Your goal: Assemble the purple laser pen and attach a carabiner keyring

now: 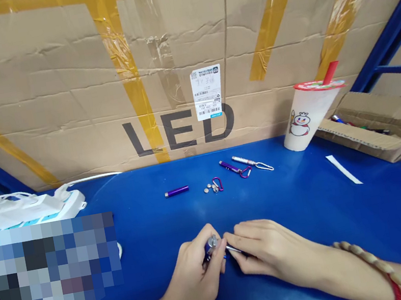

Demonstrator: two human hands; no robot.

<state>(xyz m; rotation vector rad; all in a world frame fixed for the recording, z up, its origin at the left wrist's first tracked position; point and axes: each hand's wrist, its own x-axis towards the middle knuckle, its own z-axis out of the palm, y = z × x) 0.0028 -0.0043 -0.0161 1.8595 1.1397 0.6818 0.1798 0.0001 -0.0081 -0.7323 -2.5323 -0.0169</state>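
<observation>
My left hand (202,268) is closed around a small blue keychain flashlight (212,242), its silver end facing up between thumb and fingers. Close beside it, my right hand (262,247) pinches a thin metal-tipped tool (234,249), mostly hidden by the fingers; its kind I cannot make out. The tool's tip points toward the flashlight, but whether they touch is unclear. Beyond the hands lie a purple flashlight tube (177,191), several button cells (209,186) and a loose purple carabiner (218,183). Farther right rest a purple flashlight (229,166) and a silver flashlight (243,160), each with a carabiner.
A large taped cardboard box (77,89) walls off the back of the blue table (141,233). At right stand a drink cup (311,115) with a red straw and an open carton (390,150), near a white strip (343,169). Power strips (74,203) and cables crowd the left.
</observation>
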